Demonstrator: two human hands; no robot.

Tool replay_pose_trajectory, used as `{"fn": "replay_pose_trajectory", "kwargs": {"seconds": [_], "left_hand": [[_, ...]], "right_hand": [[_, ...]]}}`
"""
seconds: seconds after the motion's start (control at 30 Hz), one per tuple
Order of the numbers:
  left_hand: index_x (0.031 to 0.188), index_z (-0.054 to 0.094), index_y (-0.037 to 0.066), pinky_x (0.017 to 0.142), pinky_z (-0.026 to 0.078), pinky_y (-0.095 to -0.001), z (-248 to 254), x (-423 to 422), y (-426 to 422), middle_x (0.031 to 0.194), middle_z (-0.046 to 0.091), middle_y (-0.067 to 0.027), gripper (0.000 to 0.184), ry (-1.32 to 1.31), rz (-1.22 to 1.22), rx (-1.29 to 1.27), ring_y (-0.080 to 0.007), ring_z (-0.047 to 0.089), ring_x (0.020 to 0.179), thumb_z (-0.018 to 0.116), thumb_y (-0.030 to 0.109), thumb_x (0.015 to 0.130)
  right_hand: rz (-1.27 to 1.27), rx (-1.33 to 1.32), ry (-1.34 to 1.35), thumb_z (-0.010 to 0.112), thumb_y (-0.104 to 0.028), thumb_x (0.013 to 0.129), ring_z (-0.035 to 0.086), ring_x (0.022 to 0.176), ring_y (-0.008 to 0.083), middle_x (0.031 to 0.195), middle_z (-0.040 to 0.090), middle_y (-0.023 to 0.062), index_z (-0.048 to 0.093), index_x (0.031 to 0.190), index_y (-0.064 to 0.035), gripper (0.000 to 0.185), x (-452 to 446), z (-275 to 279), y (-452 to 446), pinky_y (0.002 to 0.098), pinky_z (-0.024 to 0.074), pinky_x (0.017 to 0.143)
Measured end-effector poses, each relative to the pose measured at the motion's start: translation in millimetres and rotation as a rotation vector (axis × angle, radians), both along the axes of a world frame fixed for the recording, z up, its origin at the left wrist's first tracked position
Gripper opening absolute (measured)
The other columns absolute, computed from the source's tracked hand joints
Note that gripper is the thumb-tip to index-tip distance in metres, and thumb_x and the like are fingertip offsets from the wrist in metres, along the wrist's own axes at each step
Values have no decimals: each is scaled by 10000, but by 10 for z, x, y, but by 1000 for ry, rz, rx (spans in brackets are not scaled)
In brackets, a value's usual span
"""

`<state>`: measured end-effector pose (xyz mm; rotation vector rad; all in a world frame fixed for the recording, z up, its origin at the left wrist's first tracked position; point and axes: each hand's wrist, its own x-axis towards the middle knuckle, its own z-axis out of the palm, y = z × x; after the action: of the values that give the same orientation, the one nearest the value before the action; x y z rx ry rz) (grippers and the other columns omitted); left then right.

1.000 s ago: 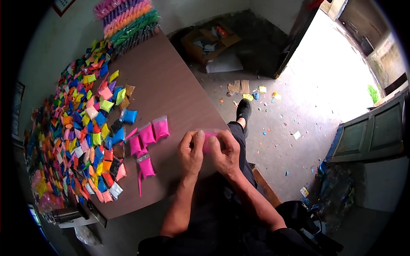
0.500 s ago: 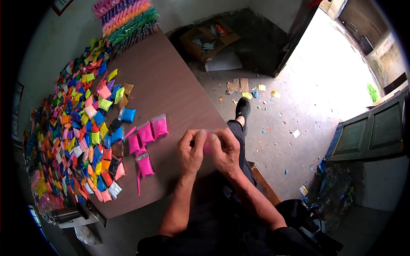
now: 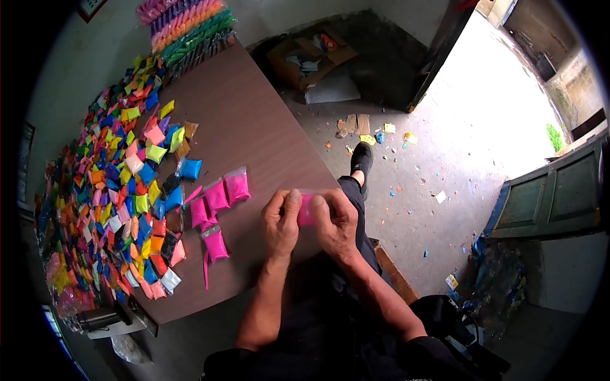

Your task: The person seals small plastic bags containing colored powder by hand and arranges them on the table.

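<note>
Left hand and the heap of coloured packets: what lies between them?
The head view shows pink packets and thin pink strips between the left hand and the heap, with bare table nearest the hand.

1. A brown wood-grain table (image 3: 267, 127) stands near a pale wall (image 3: 105, 47).
2. Small coloured scraps (image 3: 410, 138) and flat cardboard pieces (image 3: 363, 124) litter the grey floor (image 3: 413, 171).
3. An open cardboard box (image 3: 286, 71) sits in a dim corner.
4. Bright light fills the open doorway (image 3: 489, 101); a dark green panelled door (image 3: 553, 193) stands nearby.
</note>
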<state>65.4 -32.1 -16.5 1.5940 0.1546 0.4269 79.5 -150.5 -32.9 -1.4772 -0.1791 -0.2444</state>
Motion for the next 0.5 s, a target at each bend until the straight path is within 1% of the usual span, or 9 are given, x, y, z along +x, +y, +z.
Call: {"fn": "replay_pose_trajectory", "kwargs": {"seconds": [0.17, 0.23, 0.27, 0.33, 0.37, 0.43, 0.5], "left_hand": [[900, 648, 16, 593, 370, -268, 94, -20, -76, 734, 540, 59, 263, 31, -69, -32, -65, 439, 690, 623, 217, 1069], [903, 638, 7, 601, 394, -278, 109, -1, -84, 723, 543, 29, 248, 15, -92, 79, -79, 458, 695, 627, 199, 1060], [903, 638, 7, 601, 394, -278, 102, -1, -74, 723, 543, 29, 248, 15, -91, 79, -79, 458, 695, 627, 199, 1060], [916, 630, -2, 614, 416, -284, 77, -4, -40, 723, 549, -5, 242, 3, -77, 130, -89, 473, 701, 631, 198, 1053], [916, 630, -2, 614, 416, -284, 74, -7, -31, 723, 549, -5, 242, 4, -77, 130, -89, 473, 701, 631, 198, 1053], [925, 624, -3, 610, 414, -285, 66, -19, -17, 723, 547, -19, 242, 24, -82, 172, -90, 466, 694, 632, 202, 1052], [920, 621, -4, 604, 406, -286, 83, -17, -38, 719, 542, -11, 251, 24, -82, 152, -88, 461, 690, 630, 207, 1055]], "right_hand": [[-34, -3, -11, 681, -50, 980, 616, 738, 196, 843, 628, 105, 671, 1017, 24, 84, 2, -15, -17, 300, 487, 682], [-41, 12, -28, 680, -49, 979, 616, 735, 198, 845, 629, 108, 669, 1017, 25, 84, 9, -26, 5, 303, 487, 678], [-48, 27, -46, 680, -47, 978, 616, 731, 200, 847, 629, 111, 668, 1017, 27, 84, 14, -29, 13, 306, 488, 673], [-48, -9, -47, 678, -46, 978, 617, 733, 200, 849, 629, 113, 666, 1018, 29, 86, 11, -6, 7, 307, 489, 675], [-50, -44, -49, 677, -45, 978, 619, 734, 200, 851, 630, 116, 665, 1019, 31, 88, 10, 3, 2, 308, 491, 676], [-40, -29, -27, 677, -46, 977, 617, 734, 200, 850, 629, 116, 663, 1020, 32, 91, 1, -2, -2, 306, 491, 679], [-30, -15, -4, 676, -47, 977, 615, 733, 200, 848, 628, 116, 661, 1021, 34, 94, -4, -13, -9, 304, 491, 681]]}}
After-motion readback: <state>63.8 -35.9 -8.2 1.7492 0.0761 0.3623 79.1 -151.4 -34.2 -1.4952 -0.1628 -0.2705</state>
